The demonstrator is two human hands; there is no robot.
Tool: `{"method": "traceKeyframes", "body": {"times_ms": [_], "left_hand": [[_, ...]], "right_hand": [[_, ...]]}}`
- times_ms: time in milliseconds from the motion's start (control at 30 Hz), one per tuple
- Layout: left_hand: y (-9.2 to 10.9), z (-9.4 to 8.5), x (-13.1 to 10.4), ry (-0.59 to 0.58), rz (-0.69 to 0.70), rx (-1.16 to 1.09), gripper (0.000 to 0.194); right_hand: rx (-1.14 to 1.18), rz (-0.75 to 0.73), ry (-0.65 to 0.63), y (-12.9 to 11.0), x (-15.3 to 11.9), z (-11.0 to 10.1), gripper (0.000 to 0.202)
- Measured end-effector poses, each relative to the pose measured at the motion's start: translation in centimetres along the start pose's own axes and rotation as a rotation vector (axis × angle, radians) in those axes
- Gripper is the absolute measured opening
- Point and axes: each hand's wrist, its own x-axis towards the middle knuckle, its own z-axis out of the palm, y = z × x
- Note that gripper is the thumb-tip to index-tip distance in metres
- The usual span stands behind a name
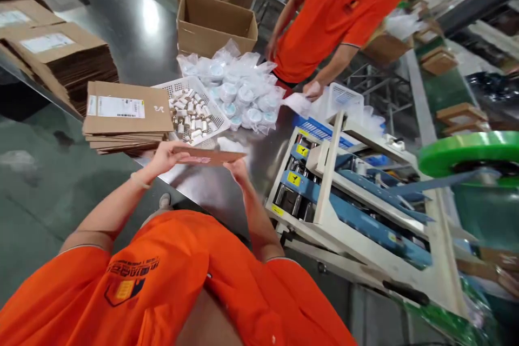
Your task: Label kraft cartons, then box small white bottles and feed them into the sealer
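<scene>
Two hands hold one flat folded carton blank (208,155) over the near edge of the steel bench (259,162). The left hand (164,157) grips its left end, fingers curled and closed on the cardboard; the right hand (238,168) takes the right end from below, thumb and fingers pinched on the edge. The blank lies level, edge-on to the camera, just in front of a stack of flat cartons (125,116) at the bench's left edge.

By the look of it, a blank has been picked from the stack and is about to be squared open; that would call for pushing opposite corners toward each other while both grips hold.

Behind the blank sits a white plastic basket (214,113) of small tube-like pieces, then a heap of bagged round items (243,89) toward the far edge, near an open carton (214,24). A co-worker's hand (313,89) holds a clear bag at the right. A tape sealing machine (348,194) stands right of the bench.

Each flat carton carries a white barcode label (121,106); its print is too small to read. The shirt logo is illegible.
</scene>
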Motion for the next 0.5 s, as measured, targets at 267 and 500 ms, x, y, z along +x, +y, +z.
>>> {"method": "traceKeyframes", "body": {"times_ms": [267, 500], "left_hand": [[-3.6, 7.4, -0.5, -0.3, -0.268, -0.032, 0.074], [-3.7, 6.9, 3.9, -0.487, -0.291, 0.277, 0.058]], "right_hand": [[-0.826, -0.069, -0.384, 2.0, -3.1, -4.1, 0.038], [-0.759, -0.204, -0.369, 2.4, -1.4, -4.4, 0.051]]}}
